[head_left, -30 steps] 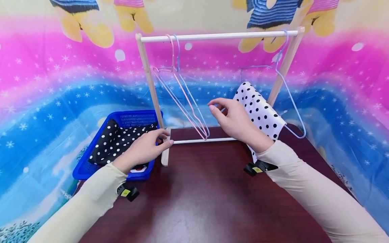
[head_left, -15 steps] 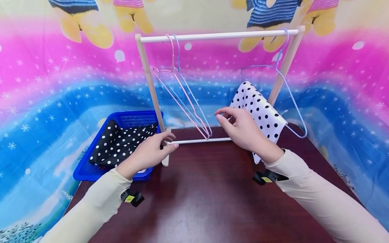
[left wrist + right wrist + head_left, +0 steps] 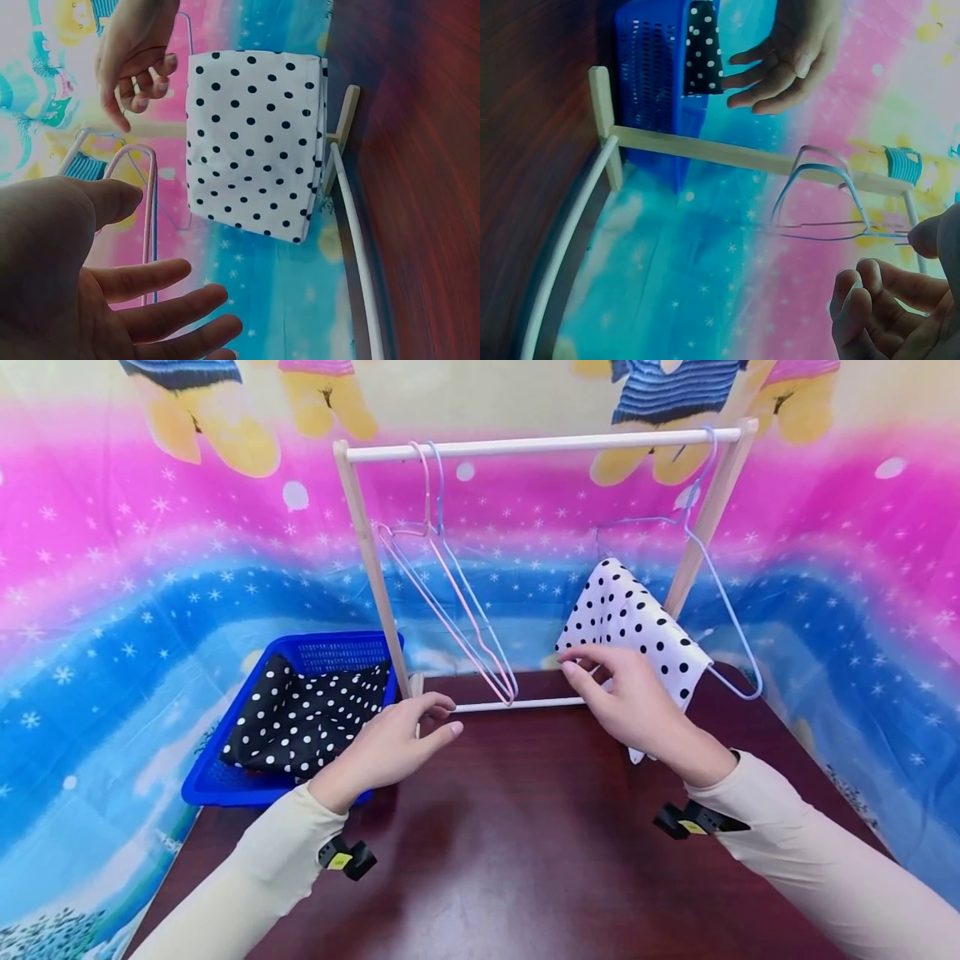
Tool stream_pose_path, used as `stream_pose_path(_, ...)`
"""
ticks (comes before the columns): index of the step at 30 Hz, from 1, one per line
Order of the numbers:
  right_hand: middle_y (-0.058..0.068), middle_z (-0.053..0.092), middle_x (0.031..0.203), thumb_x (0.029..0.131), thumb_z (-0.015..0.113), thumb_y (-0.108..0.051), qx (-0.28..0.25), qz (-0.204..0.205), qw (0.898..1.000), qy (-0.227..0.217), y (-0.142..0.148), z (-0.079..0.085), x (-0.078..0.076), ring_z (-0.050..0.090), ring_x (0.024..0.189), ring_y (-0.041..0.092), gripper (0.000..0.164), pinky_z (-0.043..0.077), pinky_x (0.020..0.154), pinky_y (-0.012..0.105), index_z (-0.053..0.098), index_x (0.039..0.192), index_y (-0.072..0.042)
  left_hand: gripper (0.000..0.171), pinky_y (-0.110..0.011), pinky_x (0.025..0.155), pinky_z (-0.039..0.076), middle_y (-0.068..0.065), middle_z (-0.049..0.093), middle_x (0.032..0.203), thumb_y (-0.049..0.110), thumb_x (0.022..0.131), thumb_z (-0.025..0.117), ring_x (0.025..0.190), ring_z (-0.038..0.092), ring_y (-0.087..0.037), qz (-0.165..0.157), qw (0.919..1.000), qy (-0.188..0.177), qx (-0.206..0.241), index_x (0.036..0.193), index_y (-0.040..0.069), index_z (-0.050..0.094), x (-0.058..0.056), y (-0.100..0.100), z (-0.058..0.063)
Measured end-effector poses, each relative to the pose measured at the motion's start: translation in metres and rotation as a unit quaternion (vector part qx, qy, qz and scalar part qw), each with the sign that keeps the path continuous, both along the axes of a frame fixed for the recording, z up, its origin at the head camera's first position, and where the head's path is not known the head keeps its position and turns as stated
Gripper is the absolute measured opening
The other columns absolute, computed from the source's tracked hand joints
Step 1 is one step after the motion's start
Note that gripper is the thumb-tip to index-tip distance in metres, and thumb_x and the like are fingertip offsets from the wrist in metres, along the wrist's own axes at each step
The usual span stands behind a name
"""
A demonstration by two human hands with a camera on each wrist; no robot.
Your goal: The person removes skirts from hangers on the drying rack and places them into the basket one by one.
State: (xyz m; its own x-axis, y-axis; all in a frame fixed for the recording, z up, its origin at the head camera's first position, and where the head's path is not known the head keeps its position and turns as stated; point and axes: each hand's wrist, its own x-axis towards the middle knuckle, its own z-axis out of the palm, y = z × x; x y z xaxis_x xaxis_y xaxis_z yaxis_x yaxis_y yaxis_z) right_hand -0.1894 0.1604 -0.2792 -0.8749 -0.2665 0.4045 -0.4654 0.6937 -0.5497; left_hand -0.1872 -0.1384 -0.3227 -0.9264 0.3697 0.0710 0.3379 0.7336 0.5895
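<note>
the left hand (image 3: 390,741) and right hand (image 3: 636,700) are loose-fingered, holding nothing. the white cloth (image 3: 637,602) drapes over a hanger (image 3: 731,602) near the right end of the rack (image 3: 540,444); likely light and soft, best pinched by its lower edge, which the left wrist view bares and the right hand partly hides in the head view.
</note>
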Motion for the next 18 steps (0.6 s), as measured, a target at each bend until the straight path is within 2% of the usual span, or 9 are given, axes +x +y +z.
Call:
stream_pose_path(5, 0.006, 0.072, 0.091, 0.103, 0.057, -0.020, 0.005, -0.003, 1.000, 0.005, 0.007, -0.005, 0.003, 0.060, 0.075, 0.016, 0.023, 0.049, 0.067, 0.028, 0.072, 0.118, -0.011, 0.041, -0.046, 0.097, 0.053, -0.003, 0.071, 0.122, 0.046, 0.099, 0.061, 0.112, 0.066, -0.022, -0.003, 1.0000, -0.002, 0.006, 0.131, 0.021, 0.062, 0.001, 0.007, -0.002)
stream_pose_path(12, 0.005, 0.071, 0.089, 0.102, 0.058, -0.020, 0.016, -0.014, 1.000, 0.010, 0.016, -0.011, 0.007, 0.056, 0.069, 0.016, 0.023, 0.046, 0.062, 0.025, 0.072, 0.118, -0.009, 0.040, -0.043, 0.095, 0.053, 0.000, 0.072, 0.121, 0.045, 0.098, 0.062, 0.111, 0.066, -0.021, -0.015, 0.9999, 0.007, 0.005, 0.131, 0.021, 0.062, 0.002, 0.019, -0.007)
stream_pose_path(18, 0.006, 0.072, 0.090, 0.102, 0.060, -0.019, 0.025, -0.028, 0.999, 0.034, 0.029, -0.011, 0.011, 0.054, 0.059, 0.007, 0.023, 0.046, 0.054, 0.024, 0.072, 0.119, -0.009, 0.041, -0.044, 0.099, 0.053, 0.001, 0.072, 0.123, 0.046, 0.098, 0.062, 0.115, 0.066, -0.018, -0.021, 0.9996, 0.016, -0.002, 0.131, 0.021, 0.063, 0.004, 0.027, -0.015)
